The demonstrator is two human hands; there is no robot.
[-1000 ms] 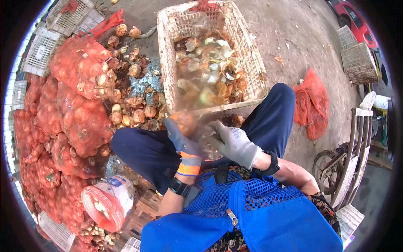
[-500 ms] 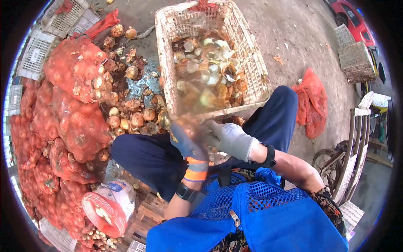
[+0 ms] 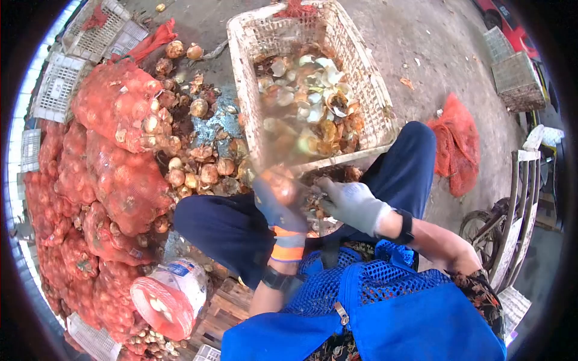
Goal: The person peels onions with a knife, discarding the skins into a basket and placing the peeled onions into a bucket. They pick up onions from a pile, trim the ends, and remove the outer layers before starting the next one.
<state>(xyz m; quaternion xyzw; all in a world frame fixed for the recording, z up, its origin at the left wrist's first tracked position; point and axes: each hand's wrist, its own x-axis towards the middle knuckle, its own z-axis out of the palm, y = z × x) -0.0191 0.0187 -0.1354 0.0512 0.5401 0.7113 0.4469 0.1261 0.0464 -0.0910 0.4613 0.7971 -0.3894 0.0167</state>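
My left hand [image 3: 272, 206], in a blue-grey glove with an orange-striped cuff, is closed around a brown onion [image 3: 281, 186], which is a little blurred. Just right of it, my right hand [image 3: 354, 206] wears a pale grey glove, its fingers curled together. Whatever those fingers grip is too blurred to name. Both hands are between my knees, at the near edge of a dirty white plastic crate [image 3: 244, 102]. Inside the crate lie onion skins and pale peeled pieces [image 3: 316, 102]; haze blurs its near left part.
Loose onions [image 3: 209, 173] lie left of the crate, beside stacked red mesh sacks [image 3: 123, 180] of onions. A white bag with red mesh [image 3: 165, 304] stands by my left leg. At right are a red mesh bag [image 3: 453, 144], a cart frame [image 3: 509, 222] and more crates [image 3: 516, 81].
My right hand has drawn slightly away from the onion, to the right. The onion stays in my left hand. The whole view has shifted a little.
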